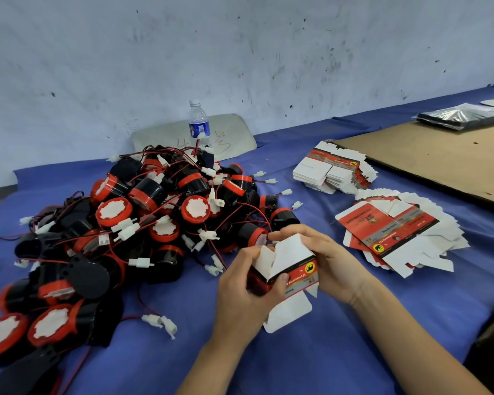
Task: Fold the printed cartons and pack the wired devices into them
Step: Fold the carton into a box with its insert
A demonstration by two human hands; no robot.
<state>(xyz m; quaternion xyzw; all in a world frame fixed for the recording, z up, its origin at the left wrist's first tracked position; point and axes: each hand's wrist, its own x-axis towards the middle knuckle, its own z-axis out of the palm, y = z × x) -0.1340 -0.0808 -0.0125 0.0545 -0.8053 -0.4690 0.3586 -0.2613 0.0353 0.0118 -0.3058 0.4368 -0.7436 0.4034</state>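
Both hands hold one red, black and white printed carton (290, 265) above the blue cloth, partly squared up. Its white flaps stand open at the top and one hangs loose below. My left hand (247, 292) grips its left side, thumb on the red front panel. My right hand (325, 260) wraps the right side, fingertips on the upper flap. A big pile of black-and-red wired devices (143, 220) with white plugs lies to the left. Flat cartons lie in a fanned heap (397, 235) at right and a tidier stack (332, 171) behind it.
A plastic water bottle (199, 124) stands behind the pile, in front of a grey board against the wall. A brown cardboard sheet (439, 158) covers the table's right rear, with a dark plastic-wrapped bundle (459, 116) on it. Blue cloth (340, 352) covers the table.
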